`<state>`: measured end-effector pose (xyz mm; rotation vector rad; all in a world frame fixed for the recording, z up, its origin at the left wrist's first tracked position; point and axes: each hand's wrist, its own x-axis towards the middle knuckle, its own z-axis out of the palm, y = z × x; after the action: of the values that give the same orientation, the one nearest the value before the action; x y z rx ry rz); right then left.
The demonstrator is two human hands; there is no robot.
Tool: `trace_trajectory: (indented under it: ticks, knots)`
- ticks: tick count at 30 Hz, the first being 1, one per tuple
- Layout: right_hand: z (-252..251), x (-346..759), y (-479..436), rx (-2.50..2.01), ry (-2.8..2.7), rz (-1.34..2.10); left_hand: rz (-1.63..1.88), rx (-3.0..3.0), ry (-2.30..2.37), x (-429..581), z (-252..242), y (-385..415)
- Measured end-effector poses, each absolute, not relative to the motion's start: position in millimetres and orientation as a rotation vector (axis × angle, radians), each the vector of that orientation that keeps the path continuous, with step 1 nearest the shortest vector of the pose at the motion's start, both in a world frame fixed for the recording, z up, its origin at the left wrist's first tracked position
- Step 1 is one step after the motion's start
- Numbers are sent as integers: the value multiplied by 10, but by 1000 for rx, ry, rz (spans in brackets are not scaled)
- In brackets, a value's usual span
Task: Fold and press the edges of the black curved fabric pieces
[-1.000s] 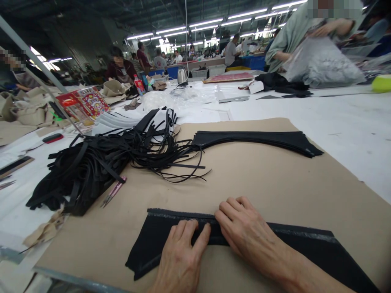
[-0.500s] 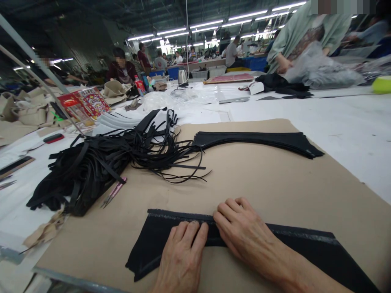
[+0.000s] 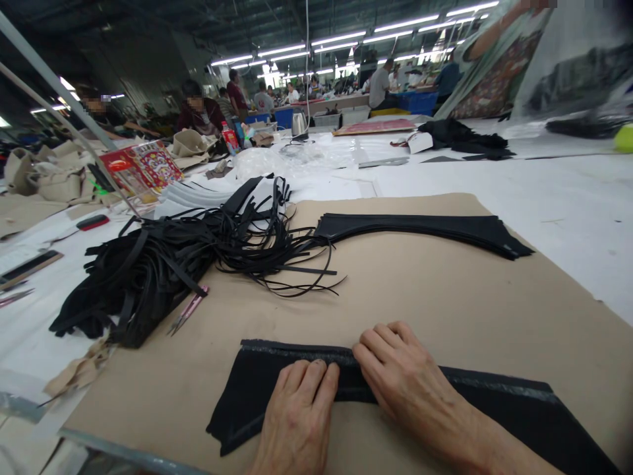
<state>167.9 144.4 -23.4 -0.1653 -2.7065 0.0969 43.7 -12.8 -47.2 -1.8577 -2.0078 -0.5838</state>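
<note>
My left hand (image 3: 299,422) and my right hand (image 3: 400,376) rest side by side on a black fabric piece (image 3: 257,389), with fingertips pressed along its upper edge. That edge looks folded and carries a grey, shiny strip. The fabric lies on a tan kraft paper sheet (image 3: 445,310) and runs under my right forearm. Farther up the sheet sits a stack of curved black fabric pieces (image 3: 420,227). To the left lies a tangled heap of black strips (image 3: 143,284), with pink-handled scissors (image 3: 186,311) at its edge.
White-covered worktables stretch ahead, holding clear plastic sheeting (image 3: 262,163), a kettle (image 3: 299,124) and a printed package (image 3: 143,168). A co-worker's sleeve and a large plastic bag (image 3: 568,66) fill the top right. Several people work at tables in the background. A metal rail (image 3: 123,452) runs along the near edge.
The view has shifted slightly, and my hands stay on the same fold. The co-worker at top right has lifted the plastic bag higher and closer to the camera.
</note>
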Motion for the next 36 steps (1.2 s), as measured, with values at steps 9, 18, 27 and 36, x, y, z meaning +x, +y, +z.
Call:
trace_trajectory:
  ticks: [9, 18, 27, 36]
  knots:
    - [-306, 1661, 1431, -88, -2642, 64, -653, -1792, -2074, 428, -545, -161]
    - [-331, 1690, 1402, -104, -2642, 67, -648, -1779, -2138, 457, -575, -231]
    - [-316, 1662, 1381, -125, -2663, 74, -642, -1764, -2130, 337, -531, -353]
    - [-354, 1540, 1355, -120, -2621, 90, -556, -1756, -2159, 317, -547, -365]
